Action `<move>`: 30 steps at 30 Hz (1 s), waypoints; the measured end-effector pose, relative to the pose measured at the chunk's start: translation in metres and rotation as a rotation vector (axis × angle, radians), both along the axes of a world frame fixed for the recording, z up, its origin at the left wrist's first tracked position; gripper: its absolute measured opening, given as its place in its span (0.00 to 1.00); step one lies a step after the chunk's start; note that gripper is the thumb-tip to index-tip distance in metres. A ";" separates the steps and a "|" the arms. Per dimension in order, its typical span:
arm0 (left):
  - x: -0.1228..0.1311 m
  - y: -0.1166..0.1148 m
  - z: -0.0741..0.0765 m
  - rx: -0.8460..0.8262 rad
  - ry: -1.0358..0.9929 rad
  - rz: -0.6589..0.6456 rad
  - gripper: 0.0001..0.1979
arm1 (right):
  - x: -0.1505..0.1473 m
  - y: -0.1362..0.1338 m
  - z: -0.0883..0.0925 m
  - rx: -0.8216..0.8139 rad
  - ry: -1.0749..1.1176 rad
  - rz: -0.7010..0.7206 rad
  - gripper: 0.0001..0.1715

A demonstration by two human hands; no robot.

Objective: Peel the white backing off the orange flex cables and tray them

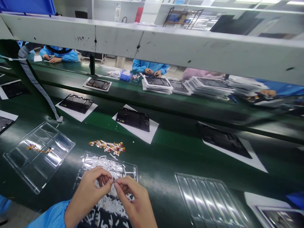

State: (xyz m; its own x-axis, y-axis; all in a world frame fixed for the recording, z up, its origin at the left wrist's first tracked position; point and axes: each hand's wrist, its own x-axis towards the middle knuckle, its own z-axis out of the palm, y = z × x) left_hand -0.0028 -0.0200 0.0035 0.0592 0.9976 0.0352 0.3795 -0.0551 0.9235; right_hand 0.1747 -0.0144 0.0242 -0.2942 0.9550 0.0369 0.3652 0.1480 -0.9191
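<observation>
My left hand (96, 185) and my right hand (134, 193) meet fingertip to fingertip, both pinching around a tiny dark part (114, 180) too small to name. Below them lies a clear plastic tray (136, 173) strewn with many small white strips (111, 204). Just beyond that tray is a loose pile of orange and white flex cables (108, 146). Off to the left, another clear divided tray (39, 171) carries an orange flex cable (40, 148).
Black tablet housings (133, 119) on white sheets lie along the green bench (166, 148). At right are a ribbed clear tray (211, 196) and a framed screen (282, 217). A beam (152, 44) crosses above. Co-workers in blue sleeves (140, 65) sit opposite, near stacked housings (156, 88).
</observation>
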 end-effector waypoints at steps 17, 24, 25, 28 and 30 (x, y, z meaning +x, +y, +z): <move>0.001 -0.002 0.001 0.178 0.112 -0.044 0.08 | -0.001 0.003 -0.002 -0.228 0.130 0.017 0.21; -0.014 0.005 -0.008 -0.025 0.127 -0.087 0.09 | 0.015 0.011 -0.021 -0.453 0.302 -0.052 0.28; -0.015 0.004 -0.008 -0.032 0.097 -0.106 0.10 | 0.016 0.012 -0.020 -0.420 0.259 -0.045 0.26; -0.013 0.003 -0.001 -0.032 0.000 -0.171 0.11 | 0.014 0.013 -0.013 -0.334 0.131 0.012 0.23; -0.011 0.004 0.003 -0.029 0.001 -0.167 0.06 | 0.013 0.013 -0.010 -0.328 0.108 0.036 0.21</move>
State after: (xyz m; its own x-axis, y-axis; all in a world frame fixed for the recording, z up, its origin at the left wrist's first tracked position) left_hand -0.0134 -0.0161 0.0064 0.2245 0.9745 0.0063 0.3686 -0.0909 0.9251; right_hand 0.1876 -0.0009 0.0143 -0.3388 0.9103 -0.2378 0.2635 -0.1508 -0.9528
